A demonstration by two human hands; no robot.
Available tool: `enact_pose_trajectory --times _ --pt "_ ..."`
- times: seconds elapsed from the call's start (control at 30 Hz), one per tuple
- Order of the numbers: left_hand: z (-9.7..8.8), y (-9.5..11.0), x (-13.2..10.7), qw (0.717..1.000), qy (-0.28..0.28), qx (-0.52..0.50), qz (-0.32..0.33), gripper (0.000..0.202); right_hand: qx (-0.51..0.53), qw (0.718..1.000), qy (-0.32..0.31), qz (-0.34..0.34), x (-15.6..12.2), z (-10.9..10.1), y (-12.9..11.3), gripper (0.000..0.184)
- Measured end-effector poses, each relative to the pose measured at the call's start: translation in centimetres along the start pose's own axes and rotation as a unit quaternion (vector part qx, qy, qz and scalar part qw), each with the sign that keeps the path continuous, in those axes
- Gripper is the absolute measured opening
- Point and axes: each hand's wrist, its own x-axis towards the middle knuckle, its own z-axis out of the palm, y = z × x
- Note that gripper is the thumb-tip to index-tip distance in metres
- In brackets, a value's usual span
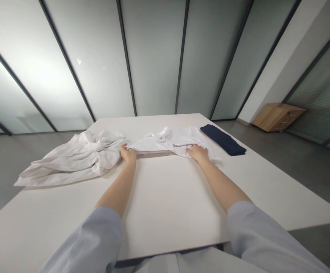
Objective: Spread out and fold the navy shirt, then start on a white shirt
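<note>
Reaching across the white bench (165, 197), both arms stretch to a white garment (170, 142) lying spread near the far edge; the left hand (128, 154) is curled closed on the garment's left end, the cloth gathered inside the fist, seemingly so that this end cannot slide; the right hand (198, 152) lies flat and open, palm down, fingers spread on the garment's right part, gripping nothing and pressing the fabric against the bench, apparently to keep it flat; held at both ends in this way, the cloth lies fairly taut between the hands. A heap of crumpled white cloth (74, 159) lies just left of the left hand, touching or nearly touching it, part of it hanging over the bench's left side; a folded dark blue cloth (224, 140) rests near the right edge, just beyond the right hand and apart from the white garment; a wooden cabinet (278, 116) stands on the floor by the far wall.
</note>
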Motion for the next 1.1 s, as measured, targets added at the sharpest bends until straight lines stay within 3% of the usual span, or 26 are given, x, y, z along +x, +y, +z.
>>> enact_pose_trajectory --times 0.17,0.3,0.43,0.5,0.57,0.63,0.67,0.7,0.83,0.87,0.97,1.1 --pt "-0.2 2.0 -2.5 0.976 -0.005 0.088 0.197 0.037 -0.048 0.998 0.017 -0.031 -1.0 -0.9 -0.9 0.042" --pt "0.0 3.7 -5.3 0.934 -0.105 0.150 0.308 0.020 -0.032 0.996 0.013 -0.080 -1.4 -1.2 -2.5 0.039" --pt "0.3 4.6 -6.8 0.884 -0.184 0.186 0.388 0.020 0.122 0.982 -0.053 -0.134 -1.5 -0.9 -3.9 0.033" --pt "0.5 4.6 -7.0 0.861 -0.229 0.209 0.403 0.022 0.264 0.945 -0.117 -0.152 -1.7 -0.6 -4.6 0.033" --pt "0.7 4.3 -7.1 0.850 -0.263 0.238 0.389 0.028 0.397 0.880 -0.196 -0.169 -2.0 -0.2 -5.3 0.028" --pt "0.9 3.8 -7.0 0.851 -0.274 0.260 0.364 0.035 0.461 0.829 -0.256 -0.188 -2.2 0.0 -5.9 0.023" --pt "1.1 3.5 -6.9 0.852 -0.277 0.268 0.355 0.037 0.464 0.824 -0.259 -0.195 -2.1 0.1 -6.0 0.023" --pt "1.2 3.3 -6.8 0.850 -0.280 0.275 0.350 0.040 0.453 0.836 -0.237 -0.200 -2.0 0.2 -6.0 0.024" --pt "1.4 2.5 -6.2 0.843 -0.292 0.302 0.337 0.049 0.304 0.919 -0.031 -0.249 -1.3 0.7 -4.9 0.033" --pt "1.4 2.4 -6.1 0.845 -0.288 0.307 0.331 0.049 0.254 0.930 -0.012 -0.267 -1.2 1.0 -4.5 0.037" --pt "1.1 2.6 -5.8 0.860 -0.255 0.313 0.311 0.046 0.130 0.947 -0.051 -0.288 -1.0 2.1 -3.5 0.047" --pt "0.6 3.5 -5.9 0.862 -0.237 0.297 0.335 0.035 0.051 0.966 -0.084 -0.240 -1.0 2.8 -3.3 0.060"
